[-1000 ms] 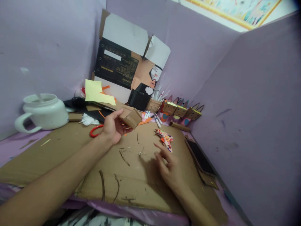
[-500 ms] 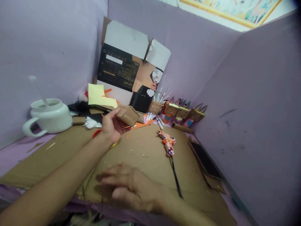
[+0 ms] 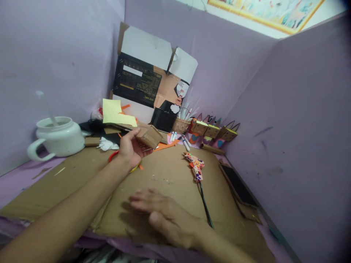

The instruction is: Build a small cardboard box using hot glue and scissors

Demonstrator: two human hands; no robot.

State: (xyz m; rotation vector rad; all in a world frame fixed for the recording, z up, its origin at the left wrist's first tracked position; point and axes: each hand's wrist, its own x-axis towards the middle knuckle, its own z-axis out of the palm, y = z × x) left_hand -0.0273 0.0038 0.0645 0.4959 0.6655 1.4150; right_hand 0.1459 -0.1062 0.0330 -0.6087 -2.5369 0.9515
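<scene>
My left hand (image 3: 132, 148) is closed around a small brown cardboard box (image 3: 150, 136), held up toward the back of the work surface. Part of a red scissor-like handle (image 3: 113, 156) and a yellow curved piece (image 3: 135, 168) show beneath that hand; the rest is hidden. My right hand (image 3: 167, 217) hovers palm down near the front of the brown cardboard sheet (image 3: 170, 171), fingers stretched out and holding nothing. To its right lies a glue gun (image 3: 195, 166) wrapped in colourful patterned covering, with its black cord running toward me.
A white mug-shaped pot (image 3: 59, 137) stands at the left. An unfolded printed carton (image 3: 142, 78) leans on the back wall, near yellow paper (image 3: 112, 111), a basket of sticks (image 3: 181, 125), markers (image 3: 185, 143) and cardboard figures (image 3: 215, 129). A dark phone-like slab (image 3: 238, 186) lies right.
My right hand has shifted to the right over the cardboard sheet. An orange scrap now shows beside the yellow piece. My left hand and the box stay almost still.
</scene>
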